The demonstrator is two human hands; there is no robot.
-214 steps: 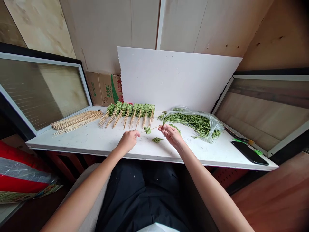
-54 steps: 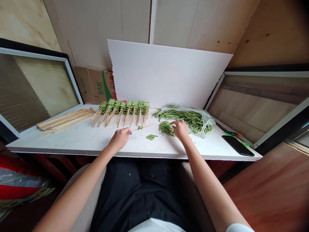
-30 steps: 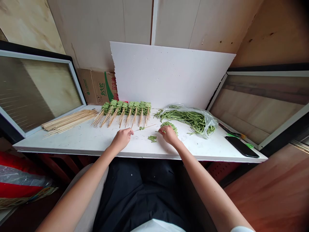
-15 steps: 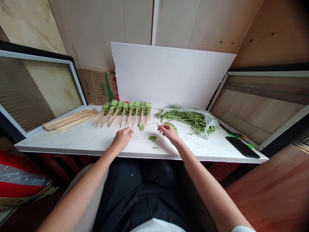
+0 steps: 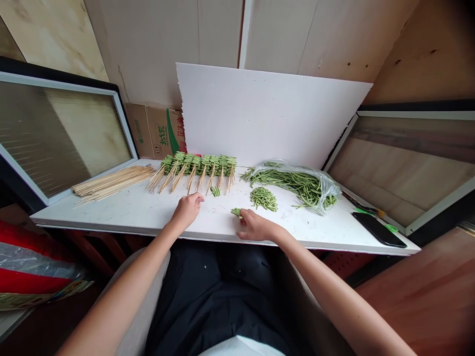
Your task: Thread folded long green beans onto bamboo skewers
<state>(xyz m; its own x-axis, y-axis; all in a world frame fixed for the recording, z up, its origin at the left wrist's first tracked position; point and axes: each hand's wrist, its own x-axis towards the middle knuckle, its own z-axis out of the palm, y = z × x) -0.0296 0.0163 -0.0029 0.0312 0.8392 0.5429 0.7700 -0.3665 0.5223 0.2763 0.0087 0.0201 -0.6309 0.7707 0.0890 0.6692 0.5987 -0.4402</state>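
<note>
My left hand [image 5: 188, 210] is closed above the front of the white table, its fingers pinched on a thin wooden skewer that barely shows now. Just beyond it is a short row of cut green bean pieces [image 5: 215, 191], in line with that skewer. My right hand [image 5: 256, 225] is low at the table's front edge, thumb and fingers apart and slightly blurred. Its fingertips touch or nearly touch a small row of cut bean pieces [image 5: 235, 211], which they partly cover. Behind the right hand lies a heap of cut bean pieces [image 5: 263, 199].
Stacked bean skewers [image 5: 200, 165] stand along the back, handles forward. Loose wooden skewers [image 5: 113, 183] lie at the left. Long beans [image 5: 297, 183] spill from a clear plastic bag [image 5: 326, 190]. A black phone [image 5: 378, 229] lies at the right. A white board [image 5: 270, 113] leans behind.
My right hand has come down and nearer from beside the skewer tip to the small bean row, uncovering the heap. My left hand stays closed in nearly the same place. The view shifted slightly.
</note>
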